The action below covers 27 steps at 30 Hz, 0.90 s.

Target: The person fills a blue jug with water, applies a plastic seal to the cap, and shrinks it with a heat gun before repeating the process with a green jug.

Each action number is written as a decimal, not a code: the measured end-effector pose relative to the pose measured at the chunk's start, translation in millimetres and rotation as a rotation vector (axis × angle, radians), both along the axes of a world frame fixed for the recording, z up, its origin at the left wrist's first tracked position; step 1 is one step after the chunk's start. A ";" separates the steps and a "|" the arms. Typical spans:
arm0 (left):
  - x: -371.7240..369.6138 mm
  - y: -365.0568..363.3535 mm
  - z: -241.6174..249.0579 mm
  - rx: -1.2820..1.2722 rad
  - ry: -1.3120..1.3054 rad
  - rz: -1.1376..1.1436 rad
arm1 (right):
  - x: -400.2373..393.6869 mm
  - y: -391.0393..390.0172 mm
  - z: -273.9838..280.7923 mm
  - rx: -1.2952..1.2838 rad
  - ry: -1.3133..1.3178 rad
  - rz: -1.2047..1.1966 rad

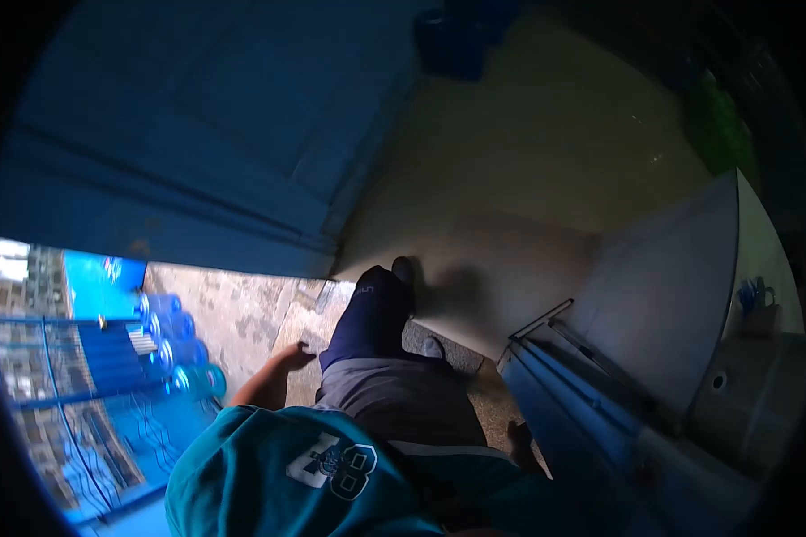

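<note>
My left hand (295, 355) hangs low beside my left thigh over the sunlit concrete ground. It holds nothing, and its fingers look loosely apart. My right hand (518, 436) hangs in shadow at my right side, close to the edge of a blue door leaf (569, 412). Its fingers are too dark to make out. My feet stand at a doorway, one shoe (405, 268) on the smooth indoor floor and the other shoe (433, 347) further back near the threshold.
A large blue door panel (197, 134) stands at the upper left. Several clear blue water jugs (166, 336) are outside by a blue metal gate (58, 394). Indoors, a dark blue container (450, 45) sits at the back, and a pale panel (663, 295) rises at the right.
</note>
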<state>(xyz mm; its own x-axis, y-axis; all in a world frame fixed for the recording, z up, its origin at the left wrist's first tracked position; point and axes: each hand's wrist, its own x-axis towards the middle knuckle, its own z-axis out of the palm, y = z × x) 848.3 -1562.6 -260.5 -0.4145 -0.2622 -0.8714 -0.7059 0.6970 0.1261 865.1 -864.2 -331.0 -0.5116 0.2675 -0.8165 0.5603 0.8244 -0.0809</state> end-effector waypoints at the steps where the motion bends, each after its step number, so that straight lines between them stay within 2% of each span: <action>1: -58.0 -8.2 2.8 -0.055 0.111 -0.049 | 7.3 -19.9 -5.9 0.053 0.090 -0.097; 2: -112.9 -8.1 7.4 -0.104 0.222 -0.094 | 4.9 -35.3 -7.9 0.112 0.178 -0.192; 3: -160.5 -11.7 4.5 -0.068 0.387 -0.059 | -13.4 -46.1 2.3 0.000 0.038 -0.141; 4: -211.1 -15.0 3.8 -0.016 0.548 -0.042 | -12.4 -50.8 -7.2 0.020 0.039 -0.198; 5: -261.3 -14.2 11.5 0.032 0.587 -0.123 | 0.2 -53.6 -39.7 -0.200 -0.032 -0.211; 6: -309.6 -5.0 31.1 0.311 0.546 0.084 | 5.2 -59.0 -63.4 -0.428 -0.078 -0.245; 8: -383.0 9.2 67.8 0.291 0.478 -0.037 | 7.2 -84.4 -72.8 -0.358 -0.065 -0.352; 9: -413.4 1.6 62.8 0.399 0.456 -0.097 | -35.0 -85.0 0.7 -0.334 -0.054 -0.446; 10: -443.1 -11.4 57.5 0.454 0.389 -0.152 | -87.5 -115.8 63.7 -0.307 -0.023 -0.200; 11: -472.0 -14.5 60.9 0.498 0.326 -0.198 | -117.6 -121.4 87.4 -0.296 0.025 -0.202; 12: -498.5 0.8 101.8 0.426 0.324 -0.252 | -147.0 -123.0 108.7 -0.285 0.079 -0.195; 13: -518.3 10.8 138.7 0.347 0.326 -0.302 | -174.4 -128.4 131.8 -0.213 0.146 -0.329; 14: -540.9 13.9 141.7 0.322 0.349 -0.331 | -193.9 -132.6 158.1 -0.141 0.202 -0.464; 15: -561.6 2.7 134.2 0.304 0.378 -0.358 | -177.2 -131.6 105.6 -0.175 0.458 -0.697; 16: -584.0 1.3 130.9 0.313 0.316 -0.347 | -196.4 -135.3 135.7 -0.194 0.433 -0.830; 18: -618.3 -0.3 119.7 0.307 0.204 -0.339 | -218.6 -135.4 154.1 -0.138 0.349 -0.706; 20: -640.9 5.1 113.5 0.213 0.100 -0.386 | -237.8 -145.7 167.2 -0.025 0.240 -0.715; 22: -670.1 22.2 129.4 0.104 0.085 -0.967 | -250.9 -143.9 156.6 -0.139 0.126 -0.660; 23: -684.0 35.1 145.6 0.109 0.021 -0.956 | -255.5 -149.9 151.7 -0.104 0.144 -0.668; 25: -724.8 76.1 156.3 0.109 -0.032 -0.963 | -280.4 -145.1 134.9 -0.206 0.036 -0.675; 27: -760.9 102.9 137.4 0.166 -0.004 -0.695 | -317.3 -128.8 135.0 -0.241 -0.018 -0.646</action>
<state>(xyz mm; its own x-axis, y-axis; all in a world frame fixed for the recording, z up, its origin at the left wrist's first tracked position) 87.5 -1459.7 -123.1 -0.4340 0.1975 -0.8790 -0.1062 0.9576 0.2677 547.8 -993.1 -196.0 -0.2968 0.3242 -0.8982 0.9361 0.2847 -0.2065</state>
